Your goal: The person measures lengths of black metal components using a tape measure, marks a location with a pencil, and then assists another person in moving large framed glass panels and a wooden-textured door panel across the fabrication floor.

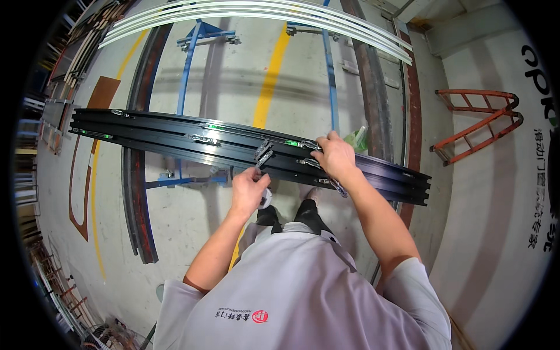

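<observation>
"How do we handle this well?"
"Our left hand (249, 188) is curled nearly closed on a white roll (266, 199); our right hand (337, 157) bends over plastic-wrapped fittings (311, 163), grip unclear. We'd best steady the black aluminium profile (236, 149), lying crosswise over the blue frames (184, 84), and avoid scraping it."
"Our count?"
"One profile, one roll, two frames, three green labels (293, 143), one orange stepladder (479, 124); fittings overlap too much."

Wrapped fittings (264, 153) obstruct space between hands (249, 189); bare black profile (154, 132) passable farther left.
</observation>
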{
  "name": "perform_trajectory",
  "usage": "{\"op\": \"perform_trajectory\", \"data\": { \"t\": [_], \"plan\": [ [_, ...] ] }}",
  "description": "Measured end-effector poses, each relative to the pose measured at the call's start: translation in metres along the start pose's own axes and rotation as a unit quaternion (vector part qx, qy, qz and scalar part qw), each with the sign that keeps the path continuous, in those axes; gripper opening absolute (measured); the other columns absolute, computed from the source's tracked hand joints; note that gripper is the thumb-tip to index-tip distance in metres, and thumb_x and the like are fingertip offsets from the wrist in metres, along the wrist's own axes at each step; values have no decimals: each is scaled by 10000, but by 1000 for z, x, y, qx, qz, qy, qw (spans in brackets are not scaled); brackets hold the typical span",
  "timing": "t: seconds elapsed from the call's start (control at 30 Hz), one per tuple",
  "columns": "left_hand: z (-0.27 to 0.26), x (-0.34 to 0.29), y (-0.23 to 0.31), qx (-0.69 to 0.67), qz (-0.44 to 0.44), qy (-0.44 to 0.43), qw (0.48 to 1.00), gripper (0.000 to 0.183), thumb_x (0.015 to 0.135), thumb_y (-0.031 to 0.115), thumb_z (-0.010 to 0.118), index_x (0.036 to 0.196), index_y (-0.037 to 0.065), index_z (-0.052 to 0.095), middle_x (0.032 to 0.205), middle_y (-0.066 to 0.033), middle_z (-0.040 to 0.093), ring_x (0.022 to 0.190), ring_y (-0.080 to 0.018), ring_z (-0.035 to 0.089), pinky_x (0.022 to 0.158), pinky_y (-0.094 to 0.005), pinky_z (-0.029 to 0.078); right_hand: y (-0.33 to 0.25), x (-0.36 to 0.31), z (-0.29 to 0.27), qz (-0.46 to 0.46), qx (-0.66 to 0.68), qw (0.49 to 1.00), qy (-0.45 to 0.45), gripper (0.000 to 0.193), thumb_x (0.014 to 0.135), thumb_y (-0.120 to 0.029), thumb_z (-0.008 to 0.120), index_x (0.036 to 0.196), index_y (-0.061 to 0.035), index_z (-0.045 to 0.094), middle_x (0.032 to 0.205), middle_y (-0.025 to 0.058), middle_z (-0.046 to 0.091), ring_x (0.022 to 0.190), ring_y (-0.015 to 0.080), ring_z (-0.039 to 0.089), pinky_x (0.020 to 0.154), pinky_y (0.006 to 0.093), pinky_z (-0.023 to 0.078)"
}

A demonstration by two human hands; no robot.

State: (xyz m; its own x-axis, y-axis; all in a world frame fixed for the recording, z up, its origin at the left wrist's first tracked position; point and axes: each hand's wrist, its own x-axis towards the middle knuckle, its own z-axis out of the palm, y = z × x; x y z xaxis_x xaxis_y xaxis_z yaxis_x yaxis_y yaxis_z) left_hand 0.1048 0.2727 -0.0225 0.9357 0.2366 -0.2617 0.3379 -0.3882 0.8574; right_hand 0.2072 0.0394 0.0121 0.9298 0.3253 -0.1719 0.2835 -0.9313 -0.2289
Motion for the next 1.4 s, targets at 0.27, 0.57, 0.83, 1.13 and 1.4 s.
{"op": "perform_trajectory", "data": {
  "t": [0.27, 0.57, 0.83, 1.13, 1.4],
  "plan": [
    [-4, 38, 17, 308, 120, -18, 944, 466, 767, 204, 746, 1091, -53, 531, 915, -256, 639, 813, -431, 647, 720, -485, 528, 45, -1, 15, -48, -77, 995, -46, 135, 807, -63, 554, 907, -44, 644, 1008, 164, 611, 939, 342, 644, 792, 437, 534],
    [14, 6, 24, 315, 84, 78, 942, 601, 722, 155, 786, 1221, -93, 564, 1062, -287, 647, 990, -422, 637, 841, -444, 515, 207, -88, -10, 22, -105, 994, -18, 117, 817, -86, 560, 884, -59, 652, 982, 144, 617, 917, 318, 652, 785, 427, 539],
    [79, -43, 71, 121, -63, 81, 987, 432, 814, 119, 697, 1159, -122, 599, 887, -111, 643, 764, -157, 591, 710, -282, 483, 382, -176, -42, 45, -79, 996, -17, 121, 809, -65, 526, 875, -40, 625, 911, 125, 587, 943, 320, 619, 765, 418, 524],
    [185, -82, 141, 1, -121, -68, 990, 286, 820, 61, 643, 1062, -92, 648, 827, -37, 655, 742, -77, 567, 685, -221, 463, 409, -220, -38, 168, 44, 972, 159, 363, 751, -210, 766, 1036, -32, 629, 990, 106, 593, 954, 311, 615, 760, 417, 519],
    [260, -59, 144, 174, -75, -177, 966, 378, 777, 124, 635, 1080, -102, 645, 769, -102, 672, 681, -135, 594, 645, -271, 484, 414, -252, 55, 363, 282, 810, 364, 323, 802, -220, 766, 1025, -10, 662, 964, 125, 612, 847, 298, 625, 740, 366, 506]
  ]
}}
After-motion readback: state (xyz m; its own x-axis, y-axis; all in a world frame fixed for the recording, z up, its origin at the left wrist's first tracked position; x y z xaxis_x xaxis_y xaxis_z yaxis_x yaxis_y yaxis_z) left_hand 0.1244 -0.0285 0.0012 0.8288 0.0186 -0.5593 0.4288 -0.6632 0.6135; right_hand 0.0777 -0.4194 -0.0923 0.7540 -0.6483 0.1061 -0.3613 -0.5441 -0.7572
